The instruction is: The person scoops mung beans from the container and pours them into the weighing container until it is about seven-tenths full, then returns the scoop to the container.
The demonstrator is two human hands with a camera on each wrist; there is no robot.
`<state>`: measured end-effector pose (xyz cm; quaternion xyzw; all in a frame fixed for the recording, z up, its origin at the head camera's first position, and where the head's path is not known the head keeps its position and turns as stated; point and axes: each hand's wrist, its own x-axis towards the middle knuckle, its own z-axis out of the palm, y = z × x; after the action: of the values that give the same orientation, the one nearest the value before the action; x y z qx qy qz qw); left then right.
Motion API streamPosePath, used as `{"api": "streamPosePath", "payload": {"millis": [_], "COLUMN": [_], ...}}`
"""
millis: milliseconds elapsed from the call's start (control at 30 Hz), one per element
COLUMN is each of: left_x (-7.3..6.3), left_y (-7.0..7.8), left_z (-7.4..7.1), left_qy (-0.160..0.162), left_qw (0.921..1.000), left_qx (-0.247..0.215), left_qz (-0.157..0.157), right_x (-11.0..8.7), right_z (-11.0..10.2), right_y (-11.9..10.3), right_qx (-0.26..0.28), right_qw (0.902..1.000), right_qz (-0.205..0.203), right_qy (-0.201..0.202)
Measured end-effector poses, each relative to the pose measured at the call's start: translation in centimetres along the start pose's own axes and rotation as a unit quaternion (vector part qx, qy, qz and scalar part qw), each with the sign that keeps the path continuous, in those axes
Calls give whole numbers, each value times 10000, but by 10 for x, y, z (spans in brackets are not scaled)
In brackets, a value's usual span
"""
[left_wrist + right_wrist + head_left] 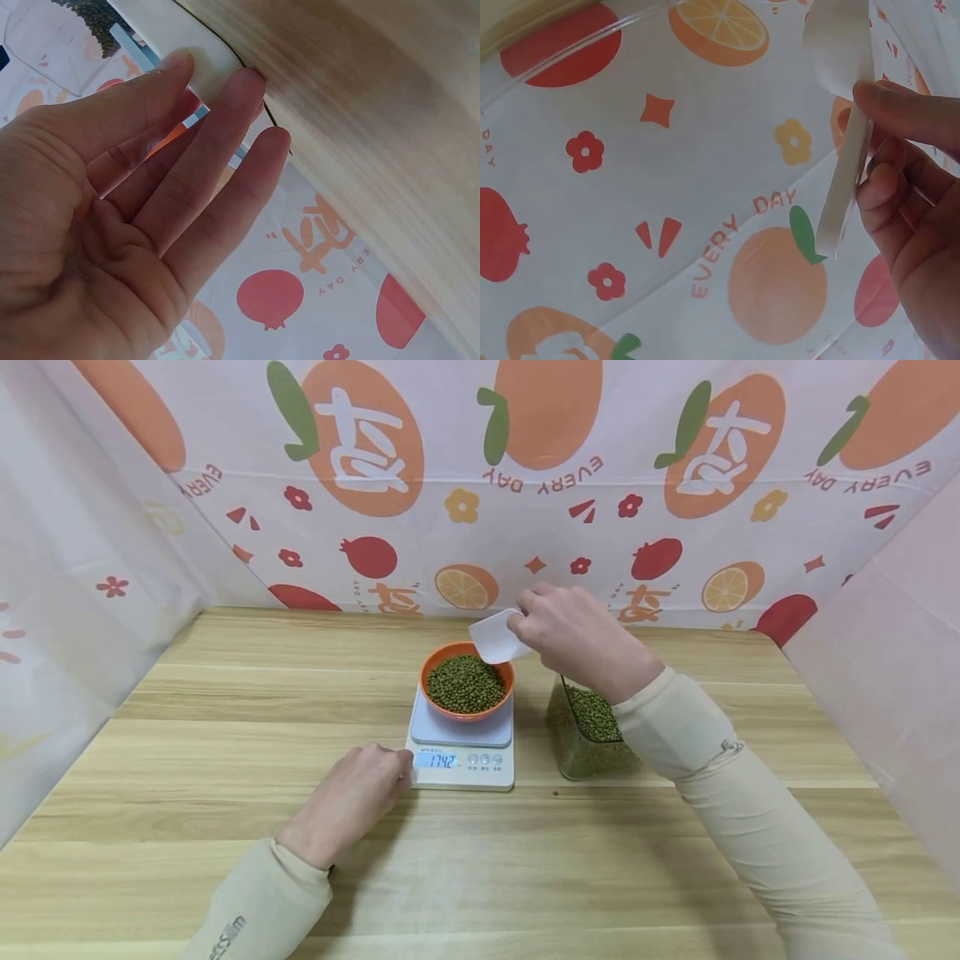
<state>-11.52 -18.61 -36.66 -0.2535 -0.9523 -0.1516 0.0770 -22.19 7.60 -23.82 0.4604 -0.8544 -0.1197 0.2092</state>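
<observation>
My right hand [566,631] grips the handle of a white scoop [842,49], thumb laid along it in the right wrist view. The scoop tilts down over the right rim of an orange bowl [512,681], which is heaped with green mung beans [465,684]. Under the bowl is a white kitchen scale [461,781], its display reading about 174.2. At the scale's front left corner, my left hand [358,797] touches the edge with its fingertips. In the left wrist view, its fingers [225,161] are loosely extended against the white casing.
Right of the scale, partly behind my right forearm, stands a clear square container [581,760] holding more mung beans. One small bean [555,793] lies on the wooden table [225,760] in front of it. A fruit-printed curtain [540,518] hangs along the table's back edge.
</observation>
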Motion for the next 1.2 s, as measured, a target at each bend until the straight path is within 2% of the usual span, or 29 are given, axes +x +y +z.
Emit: {"api": "streamPosePath", "payload": {"millis": [133, 267, 433, 600, 900, 1033, 1200], "left_x": [1, 1, 1, 1, 2, 1, 1], "left_y": [1, 2, 1, 1, 0, 0, -1], "left_z": [-1, 0, 1, 2, 2, 2, 1], "left_qy": [-47, -52, -19, -25, 1, 9, 54], "left_qw": [10000, 10000, 10000, 10000, 10000, 10000, 10000], "left_qx": [-12, -18, 16, 54, 15, 11, 2], "left_qz": [-40, -31, -28, -8, 58, 40, 12], "right_x": [-6, -21, -47, -71, -91, -99, -108], "right_z": [1, 3, 3, -1, -6, -13, -19], "right_y": [4, 14, 27, 36, 44, 49, 53], "right_qx": [685, 1388, 1823, 2026, 2031, 2043, 2007], "right_qw": [9976, 9887, 9775, 9687, 9678, 9664, 9595], "right_qz": [110, 322, 731, 1165, 1266, 1491, 1976], "right_qy": [93, 458, 772, 843, 776, 466, -64]}}
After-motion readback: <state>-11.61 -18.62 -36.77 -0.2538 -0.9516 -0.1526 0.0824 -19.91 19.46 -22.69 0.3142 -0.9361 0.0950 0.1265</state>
